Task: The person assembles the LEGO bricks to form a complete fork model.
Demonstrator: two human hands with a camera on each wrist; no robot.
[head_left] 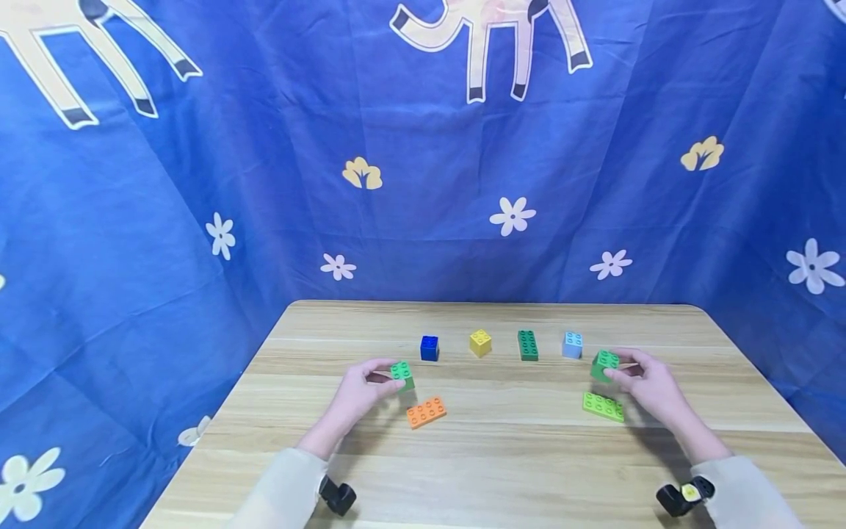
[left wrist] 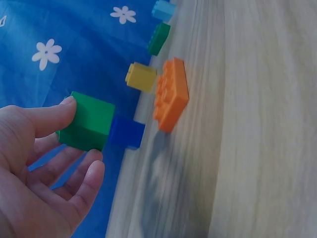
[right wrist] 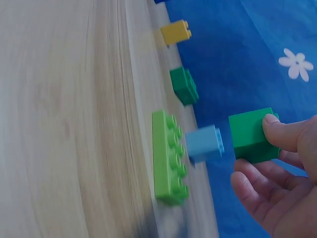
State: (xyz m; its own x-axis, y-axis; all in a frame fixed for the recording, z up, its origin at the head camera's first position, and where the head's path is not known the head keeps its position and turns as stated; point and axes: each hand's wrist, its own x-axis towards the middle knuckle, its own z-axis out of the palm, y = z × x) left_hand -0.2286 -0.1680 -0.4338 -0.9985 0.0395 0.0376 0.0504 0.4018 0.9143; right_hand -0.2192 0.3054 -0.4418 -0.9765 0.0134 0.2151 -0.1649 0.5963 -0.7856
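Note:
My left hand (head_left: 367,383) pinches a green square toy brick (head_left: 402,375) between thumb and fingers. In the left wrist view that green brick (left wrist: 88,121) is held with its studs facing away. My right hand (head_left: 644,380) pinches a second green square brick (head_left: 604,365), seen from its smooth side as a green brick (right wrist: 253,135) in the right wrist view. Near the left hand lie an orange flat brick (head_left: 426,412) and a dark blue brick (head_left: 429,348). A lime green flat brick (head_left: 603,406) and a light blue brick (head_left: 572,344) are close to the right hand.
Between the hands, toward the back of the wooden table (head_left: 489,470), stand a yellow brick (head_left: 480,343) and a dark green long brick (head_left: 527,345). A blue patterned cloth (head_left: 423,206) hangs behind the table's far edge.

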